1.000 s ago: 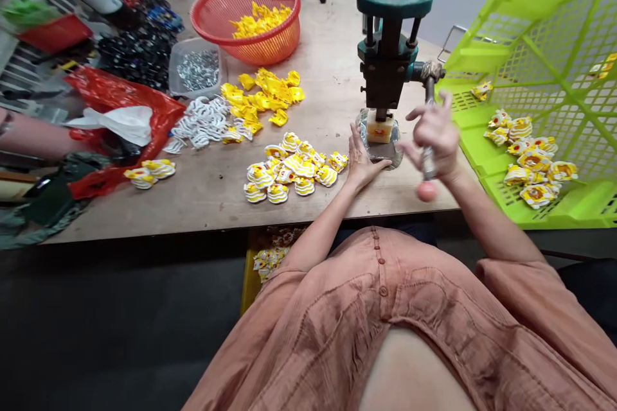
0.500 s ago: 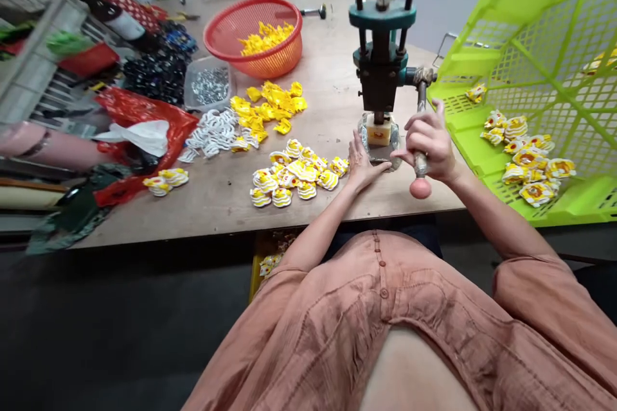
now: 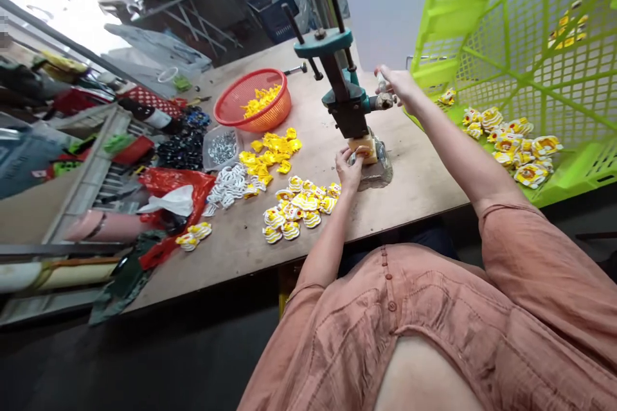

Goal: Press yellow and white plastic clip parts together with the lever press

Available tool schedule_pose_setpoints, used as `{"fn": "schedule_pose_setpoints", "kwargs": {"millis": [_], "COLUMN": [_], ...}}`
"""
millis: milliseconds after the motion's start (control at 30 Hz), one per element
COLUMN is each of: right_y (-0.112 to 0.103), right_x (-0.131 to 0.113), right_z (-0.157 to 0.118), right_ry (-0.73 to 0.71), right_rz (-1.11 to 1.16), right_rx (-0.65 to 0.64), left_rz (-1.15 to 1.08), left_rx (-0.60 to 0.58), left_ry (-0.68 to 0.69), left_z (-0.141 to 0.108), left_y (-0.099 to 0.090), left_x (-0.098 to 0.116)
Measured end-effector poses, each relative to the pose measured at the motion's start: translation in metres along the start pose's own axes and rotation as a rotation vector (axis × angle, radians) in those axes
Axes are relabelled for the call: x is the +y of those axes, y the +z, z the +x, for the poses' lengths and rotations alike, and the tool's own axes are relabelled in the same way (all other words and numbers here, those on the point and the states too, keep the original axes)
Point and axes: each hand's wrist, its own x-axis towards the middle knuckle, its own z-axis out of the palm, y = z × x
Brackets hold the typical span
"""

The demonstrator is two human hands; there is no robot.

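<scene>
Your left hand [image 3: 349, 168] had its fingers narrowed at the pale block [image 3: 369, 149] beneath the press [image 3: 348, 114], toward the tabletop's [image 3: 409, 183] right edge, grip unclear; your right hand's [image 3: 399, 85] fingers held the lever [image 3: 382, 84].

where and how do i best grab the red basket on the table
Probably by the rim of the red basket, coming from the right, fingers outside and thumb over the edge. The rim flares outward, giving something to hook, and that side faces bare table before the press. The clear box crowds its near left.
</scene>
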Motion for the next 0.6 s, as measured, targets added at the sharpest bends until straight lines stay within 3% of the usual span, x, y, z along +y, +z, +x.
{"fn": "schedule_pose_setpoints", "kwargs": {"millis": [67,133,200,300,400,600], "right_y": [-0.001,-0.002,0.005,0.030,0.054,0.060], "right_x": [0.026,0.041,0.045,0.036,0.020,0.003], "right_z": [-0.024,-0.062,-0.113,-0.194,-0.248,-0.271], "right_ry": [-0.015,-0.065,-0.095,0.082,0.257,0.223], "right_rz": [0.075,0.176,0.245,0.437,0.702,0.791], "right_rx": [0.178,0.382,0.435,0.178,-0.061,0.010], "left_rz": [-0.003,-0.056,-0.159,-0.277,-0.270,-0.156], "left_rx": [0.017,-0.043,-0.150,-0.268,-0.296,-0.429], "left_ry": [-0.022,-0.087,-0.150,-0.110,0.032,0.121], "left_z": [0.002,-0.005,-0.020,-0.053,-0.083,-0.115], "left_y": [-0.002,-0.006,-0.013,-0.024,-0.038,-0.060], "left_x": [0.005,0.010,0.016,0.031,0.049,0.067]}}
